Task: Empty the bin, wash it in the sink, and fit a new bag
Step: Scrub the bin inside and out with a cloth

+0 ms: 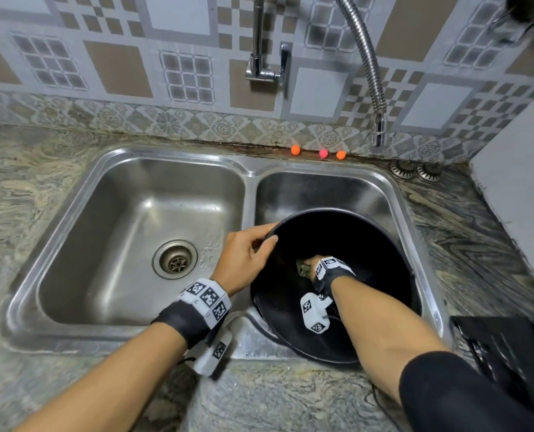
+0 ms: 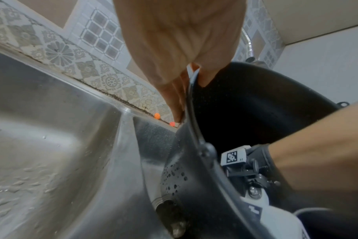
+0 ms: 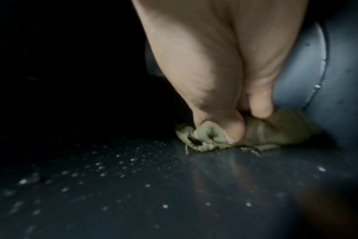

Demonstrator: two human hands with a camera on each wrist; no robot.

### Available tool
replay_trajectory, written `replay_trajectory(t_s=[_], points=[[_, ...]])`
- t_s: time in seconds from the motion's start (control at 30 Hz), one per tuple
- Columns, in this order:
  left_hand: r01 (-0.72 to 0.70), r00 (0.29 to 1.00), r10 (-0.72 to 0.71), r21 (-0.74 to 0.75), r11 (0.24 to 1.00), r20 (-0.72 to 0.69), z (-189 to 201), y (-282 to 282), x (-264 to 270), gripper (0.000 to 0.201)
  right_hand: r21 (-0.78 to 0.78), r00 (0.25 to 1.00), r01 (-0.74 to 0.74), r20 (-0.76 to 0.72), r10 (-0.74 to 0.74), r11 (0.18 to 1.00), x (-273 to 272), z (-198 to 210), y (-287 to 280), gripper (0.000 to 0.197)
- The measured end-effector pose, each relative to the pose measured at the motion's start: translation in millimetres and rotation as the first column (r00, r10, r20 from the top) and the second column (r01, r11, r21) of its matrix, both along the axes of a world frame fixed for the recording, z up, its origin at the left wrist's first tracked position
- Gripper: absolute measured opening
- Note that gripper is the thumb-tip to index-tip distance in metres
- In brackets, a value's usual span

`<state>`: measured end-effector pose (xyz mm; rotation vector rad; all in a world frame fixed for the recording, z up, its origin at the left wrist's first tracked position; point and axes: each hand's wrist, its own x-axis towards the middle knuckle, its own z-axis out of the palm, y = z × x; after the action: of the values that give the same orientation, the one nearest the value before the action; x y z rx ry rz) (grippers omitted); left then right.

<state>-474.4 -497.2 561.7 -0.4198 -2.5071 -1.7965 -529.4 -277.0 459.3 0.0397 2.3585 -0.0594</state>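
Deep inside the round black plastic bin (image 1: 365, 241), the right hand (image 3: 210, 72) pinched a crumpled olive-green cloth (image 3: 262, 134) between thumb and fingers and pressed it against the wet inner wall. At the near-left rim the left hand (image 1: 244, 260) gripped the bin, thumb inside and fingers curled over the outside. The bin lay tilted toward the person in the right basin of the two-basin stainless steel sink (image 1: 247, 169), its lower edge overhanging the front rim. Each wrist wore one black band with white square-coded markers; the only readable mark, in the left wrist view, was "#1". One chrome tap (image 1: 264, 70) and one flexible metal hose (image 1: 371, 73) hung from the tiled wall. Three small balls, two orange and one pink (image 1: 323, 153), sat behind the sink on the marbled stone counter (image 1: 25, 188).
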Motion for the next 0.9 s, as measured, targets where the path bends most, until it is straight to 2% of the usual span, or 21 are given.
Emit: replay_trajectory(t_s=[0.1, 0.27, 0.4, 0.57, 0.67, 0.83, 0.9], points=[[0.004, 1.0, -0.005, -0.024, 1.0, -0.02, 0, -3, 2, 0.03, -0.011, 0.997, -0.069, -0.04, 0.069, 0.998, 23, 27, -15, 0.049], [-0.005, 1.0, 0.005, -0.001, 1.0, -0.012, -7, -14, 9, 0.028, -0.143, 0.99, 0.052, -0.126, -0.07, 0.988, 59, 60, -49, 0.047], [-0.027, 1.0, 0.027, -0.003, 1.0, 0.013, -16, -28, 15, 0.024, -0.232, 0.968, 0.041, -0.232, -0.096, 0.972, 101, 84, -77, 0.046], [-0.028, 0.998, 0.035, -0.117, 0.993, 0.055, -31, -51, 21, 0.017, -0.33, 0.939, -0.047, -0.336, -0.07, 0.943, 151, 83, -99, 0.043], [0.024, 0.996, -0.005, -0.206, 0.978, 0.09, -25, -59, 17, 0.017, -0.301, 0.935, -0.012, -0.341, -0.096, 0.954, 160, 70, -94, 0.041], [0.129, 0.989, -0.143, -0.252, 0.959, -0.04, 11, -54, -12, 0.05, -0.177, 0.975, 0.043, -0.208, -0.08, 0.983, 150, 66, -83, 0.04], [0.198, 0.973, -0.224, -0.3, 0.933, -0.057, 17, -52, -18, 0.054, -0.102, 0.988, 0.041, -0.147, -0.056, 0.994, 142, 69, -74, 0.04]])
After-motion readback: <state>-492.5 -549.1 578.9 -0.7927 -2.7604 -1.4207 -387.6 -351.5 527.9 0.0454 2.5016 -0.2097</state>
